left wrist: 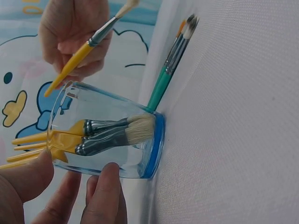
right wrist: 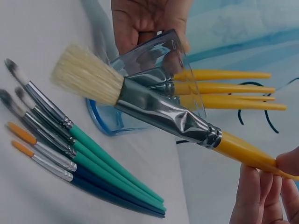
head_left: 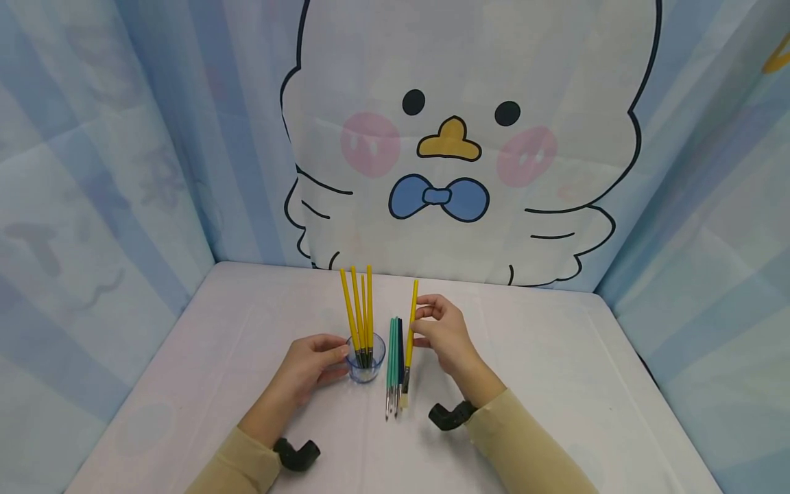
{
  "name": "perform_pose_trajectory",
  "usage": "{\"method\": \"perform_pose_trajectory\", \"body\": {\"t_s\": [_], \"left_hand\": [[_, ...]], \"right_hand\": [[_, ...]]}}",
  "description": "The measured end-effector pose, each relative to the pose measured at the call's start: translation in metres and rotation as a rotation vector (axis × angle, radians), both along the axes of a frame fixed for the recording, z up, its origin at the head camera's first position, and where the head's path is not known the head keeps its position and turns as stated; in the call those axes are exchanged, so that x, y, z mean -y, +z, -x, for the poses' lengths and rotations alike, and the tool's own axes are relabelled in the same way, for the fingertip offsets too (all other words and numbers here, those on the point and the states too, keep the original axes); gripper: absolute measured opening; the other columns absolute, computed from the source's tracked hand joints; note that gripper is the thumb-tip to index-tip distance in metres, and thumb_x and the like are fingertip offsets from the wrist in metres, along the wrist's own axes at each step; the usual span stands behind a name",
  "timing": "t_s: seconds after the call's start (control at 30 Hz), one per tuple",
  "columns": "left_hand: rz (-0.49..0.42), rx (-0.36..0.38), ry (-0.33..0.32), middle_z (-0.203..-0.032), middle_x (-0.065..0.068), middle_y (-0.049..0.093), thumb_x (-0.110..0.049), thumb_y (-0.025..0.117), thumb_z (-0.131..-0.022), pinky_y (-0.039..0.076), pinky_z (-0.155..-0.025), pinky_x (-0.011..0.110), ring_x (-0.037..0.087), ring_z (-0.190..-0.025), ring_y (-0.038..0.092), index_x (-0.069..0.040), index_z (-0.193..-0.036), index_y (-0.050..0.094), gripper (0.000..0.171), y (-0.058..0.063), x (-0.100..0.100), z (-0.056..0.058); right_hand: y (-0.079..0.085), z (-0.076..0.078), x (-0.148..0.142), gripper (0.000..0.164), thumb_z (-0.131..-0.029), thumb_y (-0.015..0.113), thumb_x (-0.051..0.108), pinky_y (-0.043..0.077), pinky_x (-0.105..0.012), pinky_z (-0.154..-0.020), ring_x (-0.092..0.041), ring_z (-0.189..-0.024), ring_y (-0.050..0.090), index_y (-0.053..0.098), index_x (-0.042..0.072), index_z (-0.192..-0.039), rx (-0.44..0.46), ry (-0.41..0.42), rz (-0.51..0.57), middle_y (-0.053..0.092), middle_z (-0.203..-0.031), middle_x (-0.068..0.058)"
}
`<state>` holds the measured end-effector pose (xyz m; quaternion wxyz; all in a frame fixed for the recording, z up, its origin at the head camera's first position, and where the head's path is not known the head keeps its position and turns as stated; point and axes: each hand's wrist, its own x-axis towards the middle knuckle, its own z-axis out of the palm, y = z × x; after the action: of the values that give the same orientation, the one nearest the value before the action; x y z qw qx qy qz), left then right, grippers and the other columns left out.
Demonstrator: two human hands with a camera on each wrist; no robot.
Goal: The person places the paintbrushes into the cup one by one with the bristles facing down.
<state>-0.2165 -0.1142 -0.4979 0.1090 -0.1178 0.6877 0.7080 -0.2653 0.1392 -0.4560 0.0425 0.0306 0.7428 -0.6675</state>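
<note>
Nearest the head camera: your beige sleeves (head_left: 521,442), with black fittings (head_left: 297,455) at both cuffs. Worktop (head_left: 574,370) ran wide from your right hand (head_left: 446,333) to the right edge, and from your left hand (head_left: 313,363) to the left edge. Far edge sat a short way past the cup (head_left: 364,375), with a printed backdrop (head_left: 457,41) behind it and striped curtains (head_left: 105,171) along both sides.

Green brushes (head_left: 392,353) and navy brushes (head_left: 400,350) lay just right of the cup, bristles to the near edge, handles to the far edge, taking up the gap between your hands. Cup stood upright, with yellow brushes (head_left: 369,302) in it, bristles down.

Your left thumb and fingers were curled loosely round the cup's left side, thumb near the rim. Your right thumb and fingers pinched the flat-bristled brush (head_left: 409,353) by its yellow handle, bristles down, off the worktop, just right of the navy ones.
</note>
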Motion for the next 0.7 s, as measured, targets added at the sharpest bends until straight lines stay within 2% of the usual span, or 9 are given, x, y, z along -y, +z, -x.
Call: {"method": "perform_pose_trajectory", "body": {"t_s": [0.4, 0.7], "left_hand": [[-0.019, -0.003, 0.003, -0.118, 0.016, 0.070, -0.009, 0.077, -0.099, 0.069, -0.089, 0.036, 0.022, -0.101, 0.071, 0.002, -0.123, 0.074, 0.027, 0.000, 0.000, 0.001], [0.003, 0.002, 0.001, -0.121, 0.018, 0.070, -0.010, 0.076, -0.100, 0.069, -0.091, 0.038, 0.024, -0.104, 0.073, 0.002, -0.124, 0.074, 0.027, -0.001, 0.000, 0.000]], "right_hand": [[0.017, -0.003, 0.007, 0.044, -0.092, 0.072, -0.004, 0.070, -0.034, -0.074, -0.019, -0.087, 0.071, 0.061, 0.006, -0.134, -0.099, 0.000, 0.094, 0.062, -0.107, -0.009], [0.027, -0.005, 0.014, 0.043, -0.094, 0.068, -0.007, 0.071, -0.038, -0.075, -0.022, -0.090, 0.071, 0.059, 0.005, -0.134, -0.182, -0.007, 0.158, 0.061, -0.109, -0.010]]}}
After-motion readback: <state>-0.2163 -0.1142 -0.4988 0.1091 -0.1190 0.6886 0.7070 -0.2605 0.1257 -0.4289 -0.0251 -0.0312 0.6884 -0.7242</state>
